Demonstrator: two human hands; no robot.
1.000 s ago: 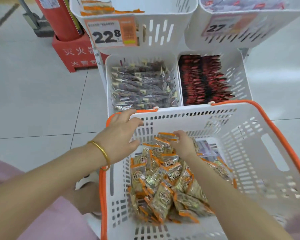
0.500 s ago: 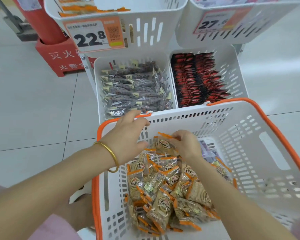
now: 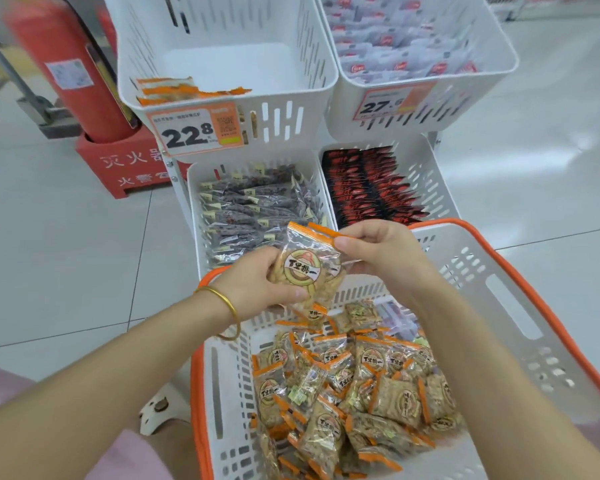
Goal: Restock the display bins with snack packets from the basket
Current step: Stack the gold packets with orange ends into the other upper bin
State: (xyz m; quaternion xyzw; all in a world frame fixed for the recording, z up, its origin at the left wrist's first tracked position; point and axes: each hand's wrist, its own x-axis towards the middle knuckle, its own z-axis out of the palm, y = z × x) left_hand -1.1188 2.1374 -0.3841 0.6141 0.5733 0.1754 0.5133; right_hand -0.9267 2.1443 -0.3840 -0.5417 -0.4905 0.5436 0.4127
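Observation:
Both hands hold a clear snack packet (image 3: 309,261) with orange edges and a round label above the far rim of the white basket (image 3: 520,292). My left hand (image 3: 257,282) grips its lower left side. My right hand (image 3: 378,251) pinches its top right corner. More packets of the same kind (image 3: 354,386) fill the basket. The upper left display bin (image 3: 291,98), tagged 22.8, holds only a few orange-edged packets (image 3: 177,91) at its front left.
The upper right bin (image 3: 465,95) holds white packets. The lower bins hold dark clear packets (image 3: 253,209) and red-black packets (image 3: 371,188). A red fire extinguisher in its red stand (image 3: 118,164) is left of the rack. White tiled floor lies all around.
Both hands were down in the basket among the packets; they have risen with one packet held between them. The view has tilted up, showing the inside of the upper bins.

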